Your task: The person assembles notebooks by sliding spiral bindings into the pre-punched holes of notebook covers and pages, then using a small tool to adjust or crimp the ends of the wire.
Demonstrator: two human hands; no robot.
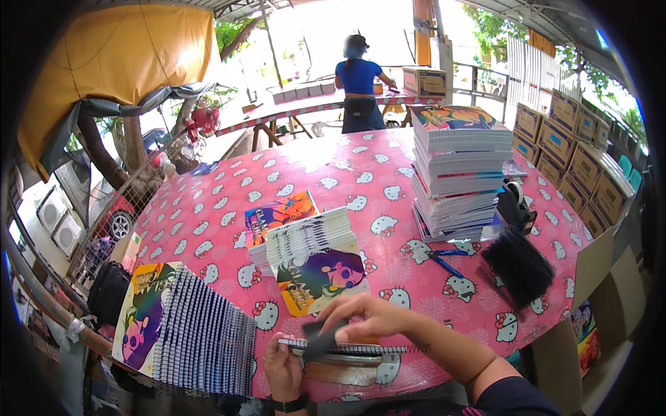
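Observation:
My left hand (pixel 281 367), fingers closed, grips one end of a notebook (pixel 374 350) held spine up near the table's front edge. A black spiral coil (pixel 420 349) runs along the spine and sticks out past its right end. Bent over the spine, my right hand (pixel 364 317) pinches a dark grey flat piece (pixel 320 340) that lies across the coil near my left hand. Just beyond are overlapping notebooks with colourful covers (pixel 319 274). To the left leans a long row of coil-bound notebooks (pixel 201 336).
On the pink patterned table (pixel 208 229) stand a tall stack of notebooks (pixel 458 166), blue-handled pliers (pixel 449 263), a heap of black coils (pixel 517 267) and a tape dispenser (pixel 513 201). Cartons (pixel 555 142) are piled at right. A person in blue (pixel 359 76) stands at a far table.

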